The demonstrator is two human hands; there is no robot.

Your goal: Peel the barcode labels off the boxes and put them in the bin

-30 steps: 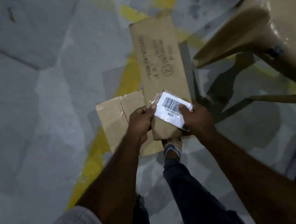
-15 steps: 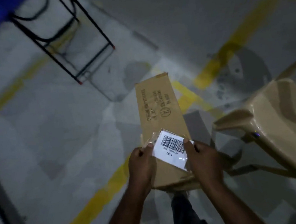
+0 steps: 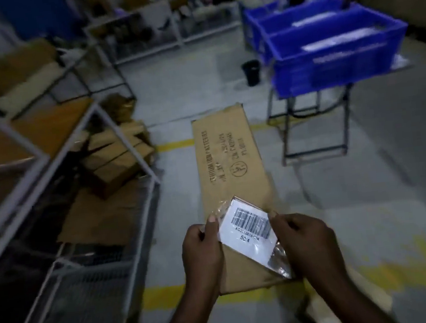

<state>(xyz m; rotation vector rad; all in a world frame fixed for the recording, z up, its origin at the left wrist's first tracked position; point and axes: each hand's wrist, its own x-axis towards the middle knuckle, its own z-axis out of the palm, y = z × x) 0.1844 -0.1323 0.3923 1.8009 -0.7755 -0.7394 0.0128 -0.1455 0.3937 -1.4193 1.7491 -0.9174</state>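
Flattened box [image 3: 230,164] held out over the floor, left hand [image 3: 202,249] gripping its near left edge as a brace, right hand [image 3: 304,241] pinching the barcode label [image 3: 248,234] at its taped right edge, apparently to peel it off the box's near end.

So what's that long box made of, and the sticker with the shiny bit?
The flattened box looks like brown cardboard: matte, printed, creased edges. The barcode label looks like white paper, matte, under clear plastic film, probably tape, which glints and crinkles.
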